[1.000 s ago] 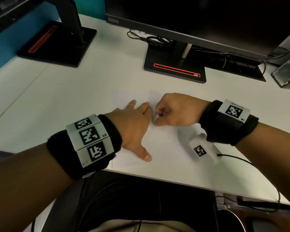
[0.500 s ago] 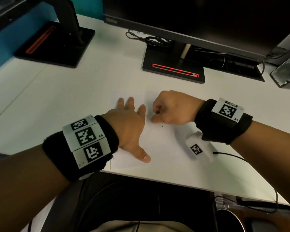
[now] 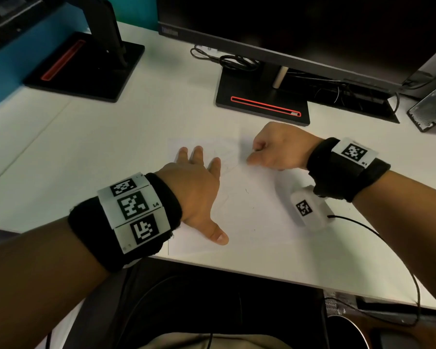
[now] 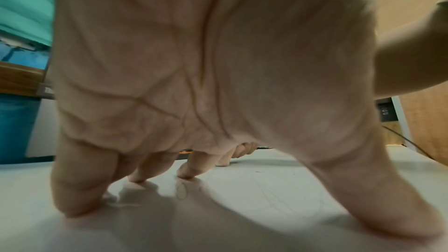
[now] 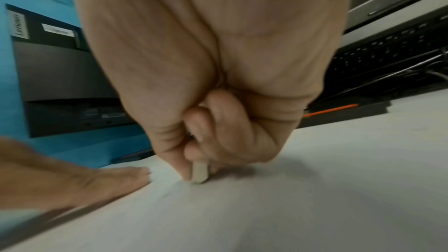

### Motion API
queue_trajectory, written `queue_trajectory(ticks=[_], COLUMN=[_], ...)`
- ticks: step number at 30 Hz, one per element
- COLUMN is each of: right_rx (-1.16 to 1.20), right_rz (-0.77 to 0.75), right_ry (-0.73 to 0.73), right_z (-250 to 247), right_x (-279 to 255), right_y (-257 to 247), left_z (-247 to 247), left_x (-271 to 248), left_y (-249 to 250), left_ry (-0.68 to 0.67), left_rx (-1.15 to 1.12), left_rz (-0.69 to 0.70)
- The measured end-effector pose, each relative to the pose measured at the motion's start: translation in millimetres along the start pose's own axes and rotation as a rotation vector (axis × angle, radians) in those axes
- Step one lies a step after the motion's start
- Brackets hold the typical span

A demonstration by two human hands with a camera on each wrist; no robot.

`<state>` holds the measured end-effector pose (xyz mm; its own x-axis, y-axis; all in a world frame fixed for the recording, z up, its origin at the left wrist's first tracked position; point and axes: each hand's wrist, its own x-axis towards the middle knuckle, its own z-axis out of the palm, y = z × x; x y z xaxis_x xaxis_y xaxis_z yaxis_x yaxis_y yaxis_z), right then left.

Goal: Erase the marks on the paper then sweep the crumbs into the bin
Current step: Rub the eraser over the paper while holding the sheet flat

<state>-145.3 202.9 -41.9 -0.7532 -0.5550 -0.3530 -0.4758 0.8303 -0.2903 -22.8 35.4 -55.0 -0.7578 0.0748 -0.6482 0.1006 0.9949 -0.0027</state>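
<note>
A white sheet of paper (image 3: 252, 217) lies on the white desk near its front edge, with faint pencil marks (image 3: 227, 159) in its upper part and a few dark crumbs (image 3: 246, 190) near the middle. My left hand (image 3: 196, 187) lies flat with spread fingers on the paper's left half, pressing it down. My right hand (image 3: 275, 149) is curled and pinches a small pale eraser (image 5: 200, 172), whose tip touches the paper just right of my left fingertips. In the head view my fingers hide the eraser. No bin is in view.
A monitor on a black stand (image 3: 262, 102) rises behind the paper, with a second stand (image 3: 86, 69) at the back left. Cables (image 3: 232, 60) lie by the monitor base. A grey device (image 3: 433, 107) sits at the far right. A round dark object (image 3: 347, 333) lies below the desk edge.
My right hand with the eraser has slid to the right and a little farther away from my left hand. My left fingers have spread wider on the paper.
</note>
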Motion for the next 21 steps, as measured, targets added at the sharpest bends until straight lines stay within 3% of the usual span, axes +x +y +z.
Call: queue_trajectory(ticks=[4, 8, 12, 18, 21], right_rx=[0.062, 0.068, 0.041, 0.048, 0.055], right_rz=[-0.094, -0.017, -0.131, -0.081, -0.130], right_ry=[-0.112, -0.031, -0.091, -0.015, -0.075], right_z=[15.1, 1.3, 17.0, 8.9, 16.7], right_x=[-5.5, 2.3, -1.6, 6.2, 2.9], right_y=[-11.7, -0.9, -17.6, -15.7, -22.6], left_z=[-1.2, -0.9, -0.8, -2.9, -1.6], left_x=[1.2, -0.4, 1.5, -1.7, 0.8], left_y=[1.5, 0.8, 0.8, 0.3, -1.0], left_ry=[0.001, 0.003, -0.002, -0.021, -0.001], left_rx=[0.004, 0.018, 0.028, 0.045, 0.057], left_rz=[-0.008, -0.005, -0.018, -0.032, -0.021])
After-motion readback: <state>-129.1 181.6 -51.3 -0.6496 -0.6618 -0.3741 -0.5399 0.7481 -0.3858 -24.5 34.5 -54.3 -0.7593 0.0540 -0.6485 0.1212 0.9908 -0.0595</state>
